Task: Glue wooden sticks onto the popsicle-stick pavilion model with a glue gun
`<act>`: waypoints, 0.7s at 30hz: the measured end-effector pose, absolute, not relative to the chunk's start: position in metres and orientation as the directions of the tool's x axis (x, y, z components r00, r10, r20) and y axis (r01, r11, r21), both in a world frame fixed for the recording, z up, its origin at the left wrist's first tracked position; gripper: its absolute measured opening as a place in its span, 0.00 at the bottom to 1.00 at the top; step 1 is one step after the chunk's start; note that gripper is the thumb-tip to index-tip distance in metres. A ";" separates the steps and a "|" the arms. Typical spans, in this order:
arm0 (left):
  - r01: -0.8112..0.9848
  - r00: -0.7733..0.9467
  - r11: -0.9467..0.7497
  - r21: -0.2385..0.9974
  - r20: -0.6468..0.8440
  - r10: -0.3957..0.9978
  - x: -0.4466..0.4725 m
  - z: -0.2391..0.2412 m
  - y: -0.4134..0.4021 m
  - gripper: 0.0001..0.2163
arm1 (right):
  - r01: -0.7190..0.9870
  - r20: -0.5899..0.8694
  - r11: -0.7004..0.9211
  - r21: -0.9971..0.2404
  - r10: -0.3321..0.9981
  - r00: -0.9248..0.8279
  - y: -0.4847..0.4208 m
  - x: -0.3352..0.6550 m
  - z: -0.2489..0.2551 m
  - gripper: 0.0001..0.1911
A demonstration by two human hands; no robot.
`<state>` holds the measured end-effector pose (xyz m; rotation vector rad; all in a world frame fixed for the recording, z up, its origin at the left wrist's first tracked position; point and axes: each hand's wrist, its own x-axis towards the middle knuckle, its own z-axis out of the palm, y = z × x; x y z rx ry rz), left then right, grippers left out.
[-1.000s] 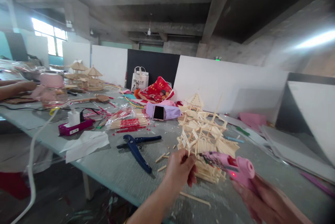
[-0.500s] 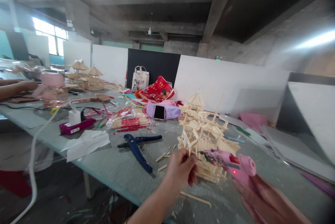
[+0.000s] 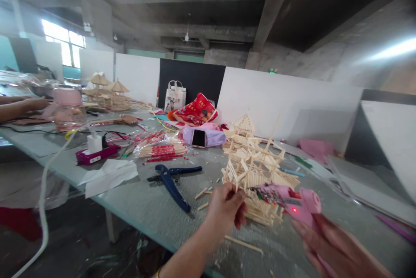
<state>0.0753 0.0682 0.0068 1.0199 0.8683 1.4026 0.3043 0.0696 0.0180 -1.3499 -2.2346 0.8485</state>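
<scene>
My left hand [image 3: 224,211] is pinched around a thin wooden stick [image 3: 236,188], just in front of the lower edge of a tall popsicle-stick pavilion model [image 3: 253,169]. My right hand [image 3: 338,247] grips a pink hot glue gun [image 3: 295,206] with a lit red dot. The gun's nozzle points left, close to the model's lower side and near my left fingers. The model's base is partly hidden behind my hands and the gun.
Blue-handled pliers [image 3: 170,182], loose sticks, tissue paper [image 3: 108,178] and bundled sticks [image 3: 162,152] lie on the grey table [image 3: 136,200]. A phone lies on a lilac cloth [image 3: 204,137]. Finished pavilions stand farther left, where a co-worker's hand [image 3: 35,105] rests.
My view has shifted slightly, so the table items sit a little further right. The glue gun has moved slightly right. My left hand's grip looks unchanged.
</scene>
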 end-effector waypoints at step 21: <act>-0.240 -0.007 -0.054 0.969 0.054 0.999 0.078 0.010 0.068 0.09 | 0.615 -0.019 0.297 -0.731 0.891 -0.453 0.061 0.310 0.038 0.28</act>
